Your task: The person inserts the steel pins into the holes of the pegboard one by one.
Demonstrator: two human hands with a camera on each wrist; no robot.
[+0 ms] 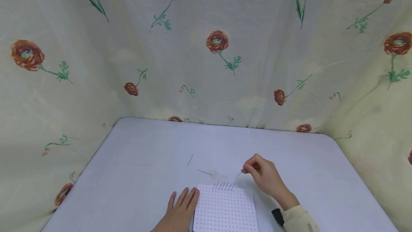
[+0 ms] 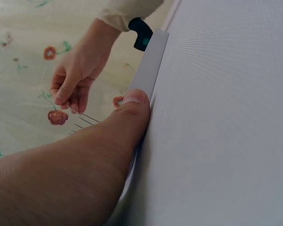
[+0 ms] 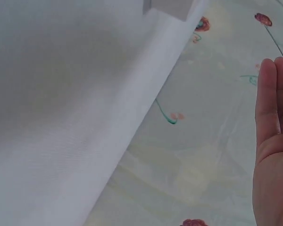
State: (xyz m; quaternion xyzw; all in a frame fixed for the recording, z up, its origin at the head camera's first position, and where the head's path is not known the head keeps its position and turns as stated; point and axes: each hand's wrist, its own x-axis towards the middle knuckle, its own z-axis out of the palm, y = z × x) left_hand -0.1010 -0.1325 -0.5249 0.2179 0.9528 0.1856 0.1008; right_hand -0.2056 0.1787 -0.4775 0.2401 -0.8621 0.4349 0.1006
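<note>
A white board dotted with rows of small holes (image 1: 225, 210) lies on the table at the front. Along its far edge stands a row of several thin metal pins (image 1: 222, 185), all leaning the same way. My left hand (image 1: 180, 208) rests at the board's left edge with its fingers extended; in the left wrist view the thumb (image 2: 136, 101) lies against the board's side (image 2: 150, 63). Just beyond the far right of the row, my right hand (image 1: 265, 178) pinches another thin pin (image 1: 239, 174) between thumb and forefinger, its free end pointing down toward the board.
Two loose pins lie on the white table (image 1: 145, 160) beyond the board, one slanted (image 1: 190, 160) and one nearly sideways (image 1: 205, 172). A black piece (image 1: 278, 217) shows beside the right sleeve. Flower-patterned curtain (image 1: 199, 56) hangs around the table's back and sides.
</note>
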